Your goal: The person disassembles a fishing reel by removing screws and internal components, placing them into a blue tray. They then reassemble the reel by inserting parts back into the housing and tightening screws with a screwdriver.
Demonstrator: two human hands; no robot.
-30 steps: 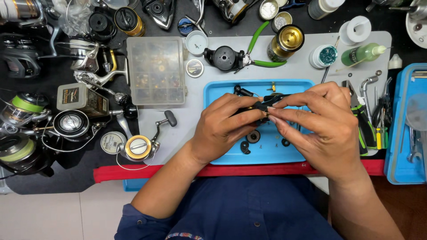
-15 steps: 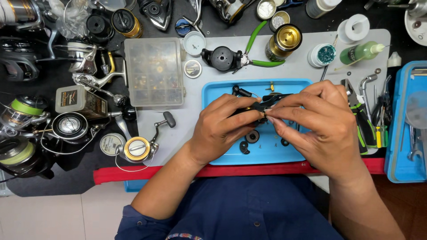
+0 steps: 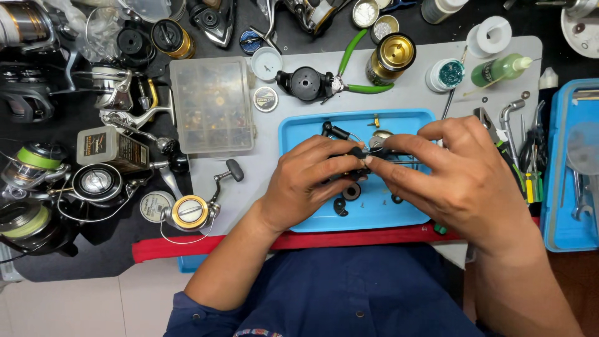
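Barely shifted since a second ago: left hand [image 3: 312, 181] and right hand [image 3: 462, 181] still meeting over the blue parts tray [image 3: 299, 125], fingers pinching a small black reel part [image 3: 357, 153] from both sides. Slightly nearer the tray's middle now, fine fitting apparently ongoing. Loose black washers [image 3: 351, 191] just beneath the fingers; green-handled pliers [image 3: 355, 68] well beyond, on the grey bench [image 3: 249, 187].

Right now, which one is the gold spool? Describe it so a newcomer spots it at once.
Start at the blue tray under the left hand and right hand. On the grey mat just beyond its far edge stands the gold spool, beside green-handled pliers. It alone there has a shiny gold top on a dark body.
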